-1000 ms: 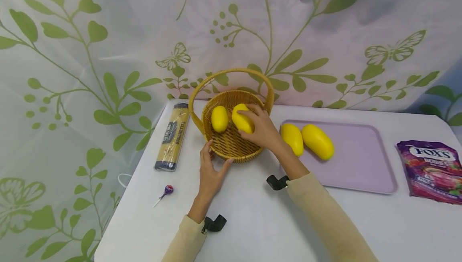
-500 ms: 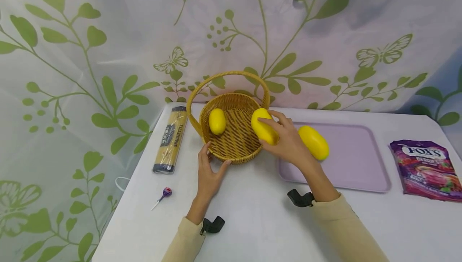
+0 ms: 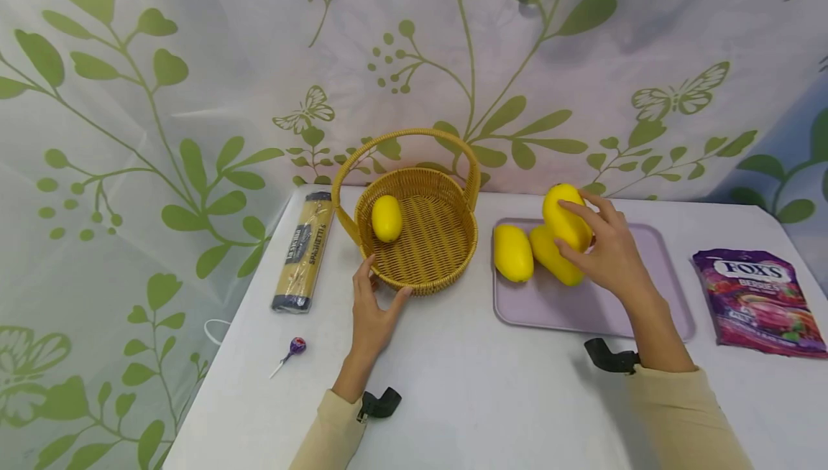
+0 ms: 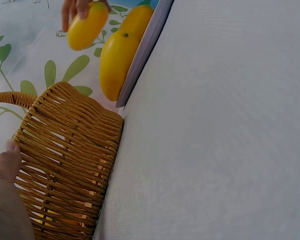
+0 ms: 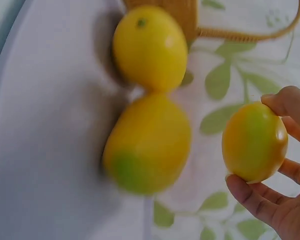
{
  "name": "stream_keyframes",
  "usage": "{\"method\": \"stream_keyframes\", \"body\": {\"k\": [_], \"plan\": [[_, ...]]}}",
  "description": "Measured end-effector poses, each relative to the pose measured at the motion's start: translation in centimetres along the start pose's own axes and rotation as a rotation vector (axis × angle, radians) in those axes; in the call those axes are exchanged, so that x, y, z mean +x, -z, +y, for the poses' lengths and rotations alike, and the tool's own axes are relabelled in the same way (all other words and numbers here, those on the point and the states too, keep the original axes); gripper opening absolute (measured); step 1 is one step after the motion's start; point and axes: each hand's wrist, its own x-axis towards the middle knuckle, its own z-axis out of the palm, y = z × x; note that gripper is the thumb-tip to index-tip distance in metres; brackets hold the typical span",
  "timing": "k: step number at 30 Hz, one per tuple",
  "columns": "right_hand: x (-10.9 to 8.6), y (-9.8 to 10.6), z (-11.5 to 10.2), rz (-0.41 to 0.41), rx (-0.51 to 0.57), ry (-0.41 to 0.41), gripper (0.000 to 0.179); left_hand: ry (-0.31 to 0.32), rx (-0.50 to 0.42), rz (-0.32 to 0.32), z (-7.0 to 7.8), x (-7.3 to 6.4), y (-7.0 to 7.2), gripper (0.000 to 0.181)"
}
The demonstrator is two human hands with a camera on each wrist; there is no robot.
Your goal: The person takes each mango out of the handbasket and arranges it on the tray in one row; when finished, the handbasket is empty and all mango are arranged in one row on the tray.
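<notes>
The wicker basket stands on the white table, its handle arching upright, with one mango, the basket mango, lying inside against the left part. At the basket's near left side is the person's left hand, thumb and fingers spread apart and touching the rim and wall; the left wrist view shows the thumb laid against the weave.

Well to the right of the basket, the right hand pinches the held mango between thumb and fingers. That fruit is up off the tray, which lies just beside the basket on its right. The two hands are well apart from each other.

On the tray, at the end closest to the basket, two more fruits lie side by side: the nearer mango and, farther from the basket, the second mango. The right wrist view shows a gap between these and the fruit in the fingers.

Just left of the basket lies a spaghetti packet; nearer the person, left of the basket, is a lollipop. A purple candy bag lies far to the basket's right, beyond the tray.
</notes>
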Motion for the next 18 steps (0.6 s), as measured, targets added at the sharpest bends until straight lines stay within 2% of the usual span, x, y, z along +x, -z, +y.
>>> {"method": "stream_keyframes", "body": {"k": [6, 13, 18], "plan": [[-1.4, 1.2, 2.9, -0.021, -0.054, -0.106, 0.061, 0.013, 0.005, 0.0, 0.0, 0.0, 0.0, 0.085], [-2.7, 1.6, 5.0, -0.067, -0.06, -0.18, 0.061, 0.017, -0.005, -0.005, 0.0, 0.1, 0.0, 0.085], [-3.1, 1.4, 5.9, -0.174, -0.057, -0.245, 0.059, 0.016, -0.002, -0.004, 0.0, 0.0, 0.0, 0.086]]}}
